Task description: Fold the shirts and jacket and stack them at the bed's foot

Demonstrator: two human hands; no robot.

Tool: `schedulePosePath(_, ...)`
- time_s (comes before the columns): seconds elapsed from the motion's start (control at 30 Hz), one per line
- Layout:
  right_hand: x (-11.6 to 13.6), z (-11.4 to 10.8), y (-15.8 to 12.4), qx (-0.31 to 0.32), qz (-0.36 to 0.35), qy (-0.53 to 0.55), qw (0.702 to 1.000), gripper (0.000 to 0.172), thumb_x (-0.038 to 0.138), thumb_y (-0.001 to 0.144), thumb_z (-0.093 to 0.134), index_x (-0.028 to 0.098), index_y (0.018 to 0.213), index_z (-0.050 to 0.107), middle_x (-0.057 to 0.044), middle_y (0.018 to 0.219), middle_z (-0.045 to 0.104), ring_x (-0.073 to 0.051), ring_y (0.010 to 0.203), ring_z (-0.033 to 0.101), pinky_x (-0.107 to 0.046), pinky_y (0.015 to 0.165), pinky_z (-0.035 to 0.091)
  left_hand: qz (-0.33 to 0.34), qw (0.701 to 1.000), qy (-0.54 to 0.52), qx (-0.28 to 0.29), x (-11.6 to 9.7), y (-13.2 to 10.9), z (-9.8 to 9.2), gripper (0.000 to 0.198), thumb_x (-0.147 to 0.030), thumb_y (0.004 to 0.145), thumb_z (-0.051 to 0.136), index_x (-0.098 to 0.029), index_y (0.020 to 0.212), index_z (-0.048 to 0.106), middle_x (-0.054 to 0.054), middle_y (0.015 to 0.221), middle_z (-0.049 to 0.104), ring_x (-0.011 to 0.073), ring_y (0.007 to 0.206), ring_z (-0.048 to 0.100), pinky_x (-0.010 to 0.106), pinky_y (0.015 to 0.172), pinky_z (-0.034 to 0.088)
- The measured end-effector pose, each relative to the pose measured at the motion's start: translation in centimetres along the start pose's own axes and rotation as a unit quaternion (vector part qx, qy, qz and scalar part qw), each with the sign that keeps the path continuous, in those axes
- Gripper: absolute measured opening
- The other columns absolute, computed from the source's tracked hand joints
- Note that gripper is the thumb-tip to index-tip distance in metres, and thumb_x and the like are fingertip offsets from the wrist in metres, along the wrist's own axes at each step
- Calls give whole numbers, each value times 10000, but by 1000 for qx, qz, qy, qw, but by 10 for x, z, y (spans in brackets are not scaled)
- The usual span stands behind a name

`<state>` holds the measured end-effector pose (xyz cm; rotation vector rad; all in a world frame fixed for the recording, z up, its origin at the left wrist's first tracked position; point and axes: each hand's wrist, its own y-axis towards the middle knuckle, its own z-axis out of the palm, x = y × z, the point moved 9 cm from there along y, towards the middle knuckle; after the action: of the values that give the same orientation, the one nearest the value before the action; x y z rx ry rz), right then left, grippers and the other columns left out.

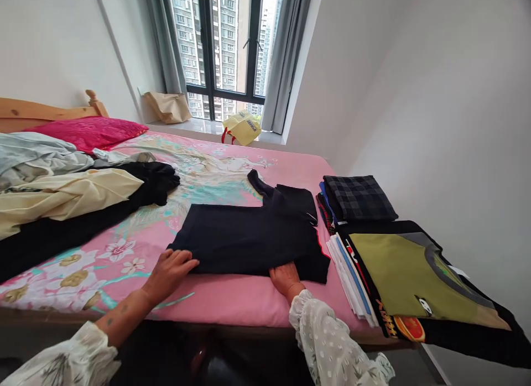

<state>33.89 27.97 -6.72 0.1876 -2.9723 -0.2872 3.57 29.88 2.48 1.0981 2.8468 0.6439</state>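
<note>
A dark navy shirt (244, 234) lies partly folded on the pink flowered bed, with a narrow strip like a collar or sleeve sticking out at its far side. My left hand (174, 270) is closed on the shirt's near left corner, thumb and fingers pinching the fabric. At the near edge, further right, my right hand (285, 276) reaches under the shirt. Cloth covers its fingers, so their grip is hidden. A bit of red trim shows at the shirt's right edge.
To the right, stacked folded clothes include an olive T-shirt (385, 275) and a dark checked garment (359, 198). Loose clothes, among them a cream garment (83, 195), heap up on the left by a magenta pillow (91, 132). A yellow bag (243, 127) sits near the window.
</note>
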Motion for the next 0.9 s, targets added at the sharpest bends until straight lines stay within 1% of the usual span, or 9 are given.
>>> schedulePosePath(0.1, 0, -6, -1, -24, 14, -8, 1000, 394, 317, 948, 355, 145, 1143, 650, -142, 1119, 661, -269, 1091, 579, -430, 1016, 347, -30, 998, 24, -58, 23, 25, -31, 393, -138, 883, 418, -383, 1042, 681, 35, 1013, 660, 195, 929, 582, 412, 870, 327)
schedulePosePath(0.17, 0, -8, -1, -30, 20, -12, 999, 428, 349, 959, 330, 132, 1136, 654, -149, 1104, 666, -274, 1078, 587, -434, 1007, 352, -52, 996, 25, -73, 35, 30, -36, 401, -148, 874, 435, -407, 1060, 679, 40, 1060, 654, 212, 978, 572, 440, 907, 332)
schedulePosePath(0.23, 1, -9, -1, -30, 18, -12, 999, 420, 349, 957, 337, 145, 1153, 647, -140, 1132, 658, -265, 1087, 585, -418, 1012, 351, -54, 998, -5, -37, 39, 23, -17, 409, -131, 846, 447, -389, 1045, 695, 52, 1084, 650, 219, 994, 576, 436, 909, 376)
schedulePosePath(0.3, 1, -7, -1, -23, 16, -11, 1000, 394, 327, 950, 352, 169, 1145, 656, -125, 1120, 666, -247, 1085, 588, -388, 1011, 357, -57, 997, -51, 11, 37, 4, 12, 446, -90, 814, 426, -344, 1060, 698, 68, 1099, 645, 215, 1005, 585, 405, 902, 431)
schedulePosePath(0.4, -1, 0, -2, 1, 25, -13, 1000, 377, 305, 940, 364, 179, 1032, 707, -122, 1000, 704, -242, 1006, 624, -367, 962, 396, -97, 991, -95, 17, 40, -23, 37, 466, -98, 821, 388, -268, 1168, 649, 96, 1160, 618, 218, 1073, 576, 375, 941, 463)
schedulePosePath(0.5, -2, 2, -3, -1, 23, -18, 1000, 378, 298, 938, 363, 165, 1061, 695, -130, 1037, 693, -259, 1008, 620, -389, 952, 399, -110, 990, -91, 14, 40, -26, 40, 462, -133, 833, 391, -241, 1226, 608, 106, 1284, 564, 239, 1181, 526, 406, 1001, 432)
schedulePosePath(0.6, 0, 0, -2, 2, 21, -17, 1000, 378, 284, 937, 357, 164, 1094, 680, -132, 1091, 675, -258, 1046, 603, -387, 967, 384, -65, 992, -87, 60, 33, -10, 42, 543, -69, 800, 363, -279, 1248, 586, 61, 1386, 503, 230, 1280, 453, 440, 1049, 370)
schedulePosePath(0.7, 2, -6, -1, 11, 24, -17, 1000, 375, 298, 941, 354, 185, 1063, 691, -120, 1085, 679, -241, 1046, 601, -368, 969, 378, -65, 989, -90, 93, 34, 0, 49, 583, -44, 781, 355, -306, 1251, 580, 40, 1390, 501, 218, 1278, 463, 453, 1047, 353)
schedulePosePath(0.9, -12, -19, -24, -21, 86, -23, 996, 480, 450, 945, 336, 133, 1122, 650, -155, 1132, 649, -289, 1139, 527, -477, 1061, 243, -82, 989, -89, 86, 45, -6, 65, 531, -116, 814, 361, -308, 1264, 567, 26, 1386, 502, 220, 1287, 453, 431, 1029, 361)
